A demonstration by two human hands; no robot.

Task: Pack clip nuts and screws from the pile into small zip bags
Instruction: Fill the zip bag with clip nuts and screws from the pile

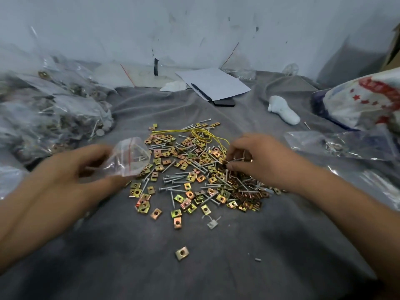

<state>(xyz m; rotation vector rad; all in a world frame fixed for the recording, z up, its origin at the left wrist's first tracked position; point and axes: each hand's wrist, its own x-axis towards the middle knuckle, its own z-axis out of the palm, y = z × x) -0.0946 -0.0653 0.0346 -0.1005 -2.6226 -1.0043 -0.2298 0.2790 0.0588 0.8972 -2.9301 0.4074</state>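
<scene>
A pile of brass-coloured clip nuts and silver screws [190, 169] lies spread on the grey cloth in the middle. My left hand [82, 167] holds a small clear zip bag [129, 156] with a red seal line at the pile's left edge; a few screws show inside it. My right hand [257, 158] is on the pile's right side, its fingertips pinching screws [236, 160] among the nuts. One clip nut [181, 253] lies alone nearer to me.
Filled clear bags [54, 111] are heaped at the left. Yellow wire [194, 133] lies on the pile's far side. White paper [214, 83], a white lump [282, 112], a printed sack [368, 100] and flat clear bags [337, 144] lie behind and right.
</scene>
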